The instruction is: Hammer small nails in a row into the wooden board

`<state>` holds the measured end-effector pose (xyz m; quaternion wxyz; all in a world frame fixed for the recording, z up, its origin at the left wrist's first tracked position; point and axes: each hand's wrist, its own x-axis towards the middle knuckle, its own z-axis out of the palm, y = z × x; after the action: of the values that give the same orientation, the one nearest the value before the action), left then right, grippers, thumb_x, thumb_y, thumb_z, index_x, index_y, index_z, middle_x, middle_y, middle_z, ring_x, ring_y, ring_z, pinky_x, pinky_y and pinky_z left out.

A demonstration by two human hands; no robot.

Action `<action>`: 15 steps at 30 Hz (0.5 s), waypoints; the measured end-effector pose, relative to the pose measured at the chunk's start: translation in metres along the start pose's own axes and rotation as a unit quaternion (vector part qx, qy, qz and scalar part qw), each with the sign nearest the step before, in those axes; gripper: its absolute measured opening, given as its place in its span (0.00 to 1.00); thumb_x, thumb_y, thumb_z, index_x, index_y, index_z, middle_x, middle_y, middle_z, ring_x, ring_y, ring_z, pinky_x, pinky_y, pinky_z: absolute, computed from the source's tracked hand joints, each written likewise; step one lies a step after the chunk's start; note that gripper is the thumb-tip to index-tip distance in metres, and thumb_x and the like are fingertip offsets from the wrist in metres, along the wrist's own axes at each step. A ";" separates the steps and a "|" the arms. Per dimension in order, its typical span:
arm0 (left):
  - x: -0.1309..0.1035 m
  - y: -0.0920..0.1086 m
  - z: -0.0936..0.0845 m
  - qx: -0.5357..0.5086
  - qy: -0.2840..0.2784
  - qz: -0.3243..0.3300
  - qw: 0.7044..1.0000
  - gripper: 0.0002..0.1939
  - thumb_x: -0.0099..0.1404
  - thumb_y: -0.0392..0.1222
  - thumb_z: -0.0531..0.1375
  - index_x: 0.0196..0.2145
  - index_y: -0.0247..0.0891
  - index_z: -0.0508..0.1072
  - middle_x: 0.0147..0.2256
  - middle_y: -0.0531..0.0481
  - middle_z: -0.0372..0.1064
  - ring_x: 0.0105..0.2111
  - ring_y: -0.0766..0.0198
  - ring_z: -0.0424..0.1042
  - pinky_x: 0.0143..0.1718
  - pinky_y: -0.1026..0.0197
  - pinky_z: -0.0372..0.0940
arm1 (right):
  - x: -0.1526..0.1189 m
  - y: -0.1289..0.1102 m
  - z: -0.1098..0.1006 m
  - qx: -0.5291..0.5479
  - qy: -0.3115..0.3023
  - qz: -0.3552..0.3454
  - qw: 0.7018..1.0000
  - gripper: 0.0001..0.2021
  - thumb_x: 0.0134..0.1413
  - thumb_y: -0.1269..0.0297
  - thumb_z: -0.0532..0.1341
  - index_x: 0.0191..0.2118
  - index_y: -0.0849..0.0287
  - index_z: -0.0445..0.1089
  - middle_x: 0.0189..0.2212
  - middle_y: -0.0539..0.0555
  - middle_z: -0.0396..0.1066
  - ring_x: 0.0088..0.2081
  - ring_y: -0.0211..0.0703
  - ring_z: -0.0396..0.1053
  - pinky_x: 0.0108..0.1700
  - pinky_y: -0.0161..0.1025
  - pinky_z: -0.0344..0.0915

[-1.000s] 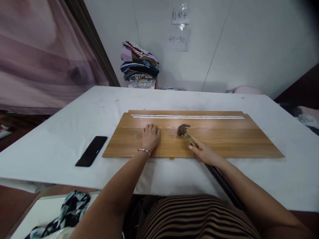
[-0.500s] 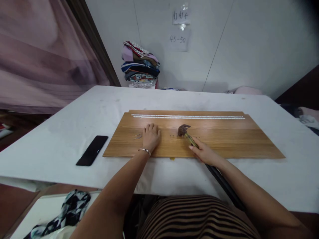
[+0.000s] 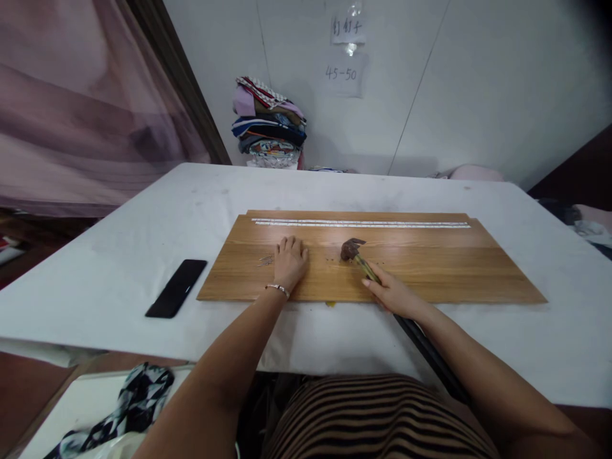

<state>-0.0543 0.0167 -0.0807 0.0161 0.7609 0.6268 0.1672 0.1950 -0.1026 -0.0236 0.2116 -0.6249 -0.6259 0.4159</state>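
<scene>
My left hand [image 3: 291, 263] lies palm down on a wooden board [image 3: 444, 271], its fingers a little apart and nothing visibly held. Just left of it is a small pile of nails [image 3: 266, 261]. My right hand [image 3: 392, 292] is wrapped round the handle of a claw hammer [image 3: 351, 248], whose rusty head rests on or just over the middle of the board. Small dark spots [image 3: 329, 259] show on the wood near the head. Two white measuring strips [image 3: 358, 224] run along the board's far side.
A black phone [image 3: 176, 288] lies left of the board on the white table [image 3: 129, 255]. Folded clothes [image 3: 270, 124] are stacked behind the table by the wall. Patterned cloth [image 3: 143, 389] lies on a white surface at the lower left.
</scene>
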 end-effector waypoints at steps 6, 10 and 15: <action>0.000 -0.001 0.001 -0.003 -0.003 -0.003 1.000 0.17 0.68 0.46 0.49 0.50 0.41 0.70 0.59 0.41 0.64 0.62 0.48 0.56 0.62 0.43 0.52 | 0.001 0.001 0.000 0.008 -0.004 0.001 1.000 0.31 0.62 0.57 0.52 0.69 0.58 0.50 0.35 0.57 0.74 0.35 0.47 0.72 0.36 0.42 0.69; 0.000 0.000 0.001 0.006 -0.004 -0.004 1.000 0.18 0.68 0.46 0.49 0.50 0.40 0.70 0.60 0.41 0.63 0.62 0.47 0.56 0.62 0.43 0.53 | 0.000 0.000 0.000 0.026 -0.017 0.028 0.999 0.32 0.63 0.57 0.51 0.70 0.57 0.47 0.34 0.57 0.73 0.28 0.43 0.70 0.30 0.40 0.67; 0.000 0.001 -0.001 -0.005 -0.005 -0.005 1.000 0.17 0.68 0.45 0.49 0.50 0.40 0.70 0.59 0.41 0.64 0.63 0.48 0.56 0.62 0.43 0.52 | -0.001 0.001 0.001 0.041 -0.018 0.033 0.998 0.32 0.63 0.57 0.51 0.71 0.58 0.46 0.30 0.53 0.71 0.22 0.37 0.64 0.26 0.36 0.64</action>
<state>-0.0532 0.0163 -0.0794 0.0237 0.7587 0.6294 0.1663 0.1953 -0.1038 -0.0246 0.2115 -0.6284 -0.5913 0.4591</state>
